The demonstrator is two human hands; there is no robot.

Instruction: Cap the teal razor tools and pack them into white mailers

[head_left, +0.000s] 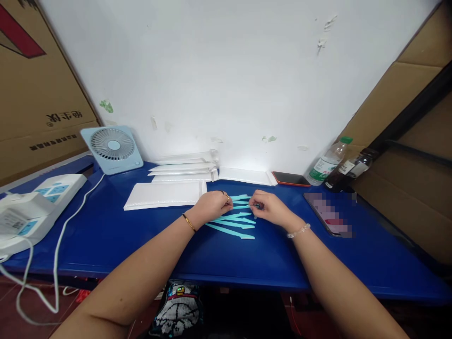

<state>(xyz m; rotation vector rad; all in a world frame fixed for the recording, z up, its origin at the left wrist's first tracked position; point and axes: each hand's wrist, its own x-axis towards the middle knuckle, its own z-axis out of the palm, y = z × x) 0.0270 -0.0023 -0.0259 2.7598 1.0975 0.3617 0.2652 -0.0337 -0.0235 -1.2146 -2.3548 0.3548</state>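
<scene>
Several slim turquoise eyebrow razors (235, 231) lie fanned out on the blue table, their notched heads pointing right. My left hand (213, 207) is closed in a pinch at the handle end of one razor (240, 207), covering part of the fan. At that razor's other end, my right hand (267, 207) has its fingertips pressed together. A small dark piece shows between the right fingers, too small to name. Other razors lie just behind and in front of the pinched one.
White padded mailers (165, 194) lie behind and left of my hands, with another mailer (245, 176) by the wall. A light-blue fan (113, 148) and power strip (52, 207) occupy the left. Phones (291, 179) and bottles (326, 162) are at right.
</scene>
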